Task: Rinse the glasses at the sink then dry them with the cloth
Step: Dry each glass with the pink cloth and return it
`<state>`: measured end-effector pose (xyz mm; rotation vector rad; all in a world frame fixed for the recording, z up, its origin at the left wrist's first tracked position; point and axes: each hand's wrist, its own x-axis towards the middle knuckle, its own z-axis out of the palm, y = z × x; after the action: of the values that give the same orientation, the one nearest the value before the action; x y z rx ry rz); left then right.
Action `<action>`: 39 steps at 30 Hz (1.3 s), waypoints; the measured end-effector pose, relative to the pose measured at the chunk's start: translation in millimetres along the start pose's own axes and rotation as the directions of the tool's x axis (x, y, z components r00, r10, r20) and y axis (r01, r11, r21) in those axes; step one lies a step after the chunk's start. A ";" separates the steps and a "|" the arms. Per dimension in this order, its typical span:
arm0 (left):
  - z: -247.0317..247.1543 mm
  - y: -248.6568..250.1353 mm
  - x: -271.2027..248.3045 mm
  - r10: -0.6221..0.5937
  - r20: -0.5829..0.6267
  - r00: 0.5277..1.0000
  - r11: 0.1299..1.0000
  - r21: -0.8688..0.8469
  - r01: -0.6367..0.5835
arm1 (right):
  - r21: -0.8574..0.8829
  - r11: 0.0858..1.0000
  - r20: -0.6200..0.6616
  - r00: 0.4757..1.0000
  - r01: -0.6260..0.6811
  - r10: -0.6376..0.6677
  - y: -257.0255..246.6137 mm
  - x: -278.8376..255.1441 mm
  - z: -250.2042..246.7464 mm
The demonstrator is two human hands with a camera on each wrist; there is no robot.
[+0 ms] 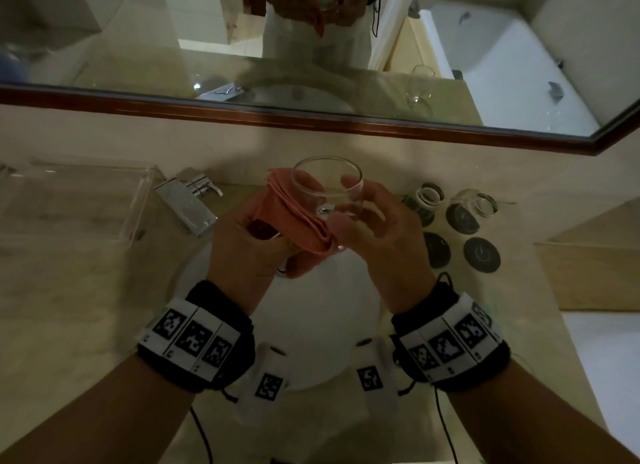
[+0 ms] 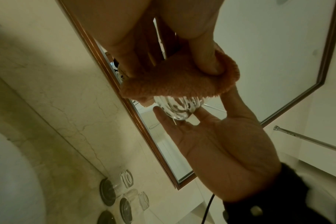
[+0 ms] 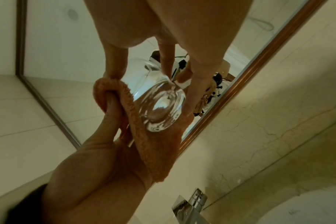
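I hold a clear glass [image 1: 327,186] tilted above the sink [image 1: 311,328]. My left hand [image 1: 242,241] grips a folded orange cloth [image 1: 294,217] and presses it against the glass's left side. The right hand [image 1: 381,228] grips the glass from the right, fingers curled round its wall. In the left wrist view the cloth [image 2: 182,80] wraps the glass [image 2: 180,107], with my thumb tucked into a fold. The right wrist view shows the thick base of the glass [image 3: 159,106] lying against the cloth [image 3: 157,151].
Two more glasses [image 1: 427,200] [image 1: 479,203] stand upside down on dark coasters right of the sink, with two bare coasters [image 1: 436,250] [image 1: 482,255] in front. A chrome faucet [image 1: 187,200] and a clear tray [image 1: 69,203] are at the left. A framed mirror [image 1: 311,117] runs behind.
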<state>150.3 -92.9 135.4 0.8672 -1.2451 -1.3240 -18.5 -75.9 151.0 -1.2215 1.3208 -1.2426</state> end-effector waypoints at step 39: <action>-3.1 3.3 6.3 -0.141 0.104 0.985 0.989 -0.026 0.145 | -0.493 0.855 0.226 0.973 0.162 -0.053 -6.6 10.1 -14.1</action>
<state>153.0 -99.3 139.0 0.8882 -1.2540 -1.5159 -33.0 -84.8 158.6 -1.7685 1.4911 -0.8260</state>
